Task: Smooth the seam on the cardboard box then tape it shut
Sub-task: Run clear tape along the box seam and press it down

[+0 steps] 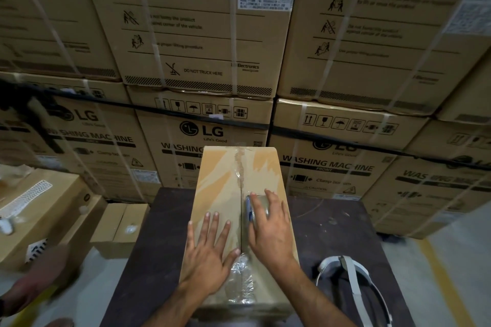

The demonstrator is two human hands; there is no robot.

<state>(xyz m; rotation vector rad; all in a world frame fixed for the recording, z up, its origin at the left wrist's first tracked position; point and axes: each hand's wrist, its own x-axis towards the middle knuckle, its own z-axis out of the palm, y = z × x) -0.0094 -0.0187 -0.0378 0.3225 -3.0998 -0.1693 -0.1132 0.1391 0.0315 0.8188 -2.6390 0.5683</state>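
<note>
A long cardboard box (220, 183) lies lengthwise on a dark table, its centre seam (241, 210) running away from me. Old torn tape marks the far part of the seam and crinkled clear tape (240, 279) covers the near end. My left hand (210, 252) presses flat on the left flap, fingers spread, thumb beside the seam. My right hand (268, 228) rests on the right flap and covers a roll of tape with a blue core (249, 211) lying next to the seam.
The dark table (326, 223) holds a white headset strap (350, 281) at the near right. Stacked washing-machine cartons (196, 61) form a wall just behind the table. Smaller cartons (119, 228) stand on the floor at left. Another person's blurred hand (34, 284) shows at the lower left.
</note>
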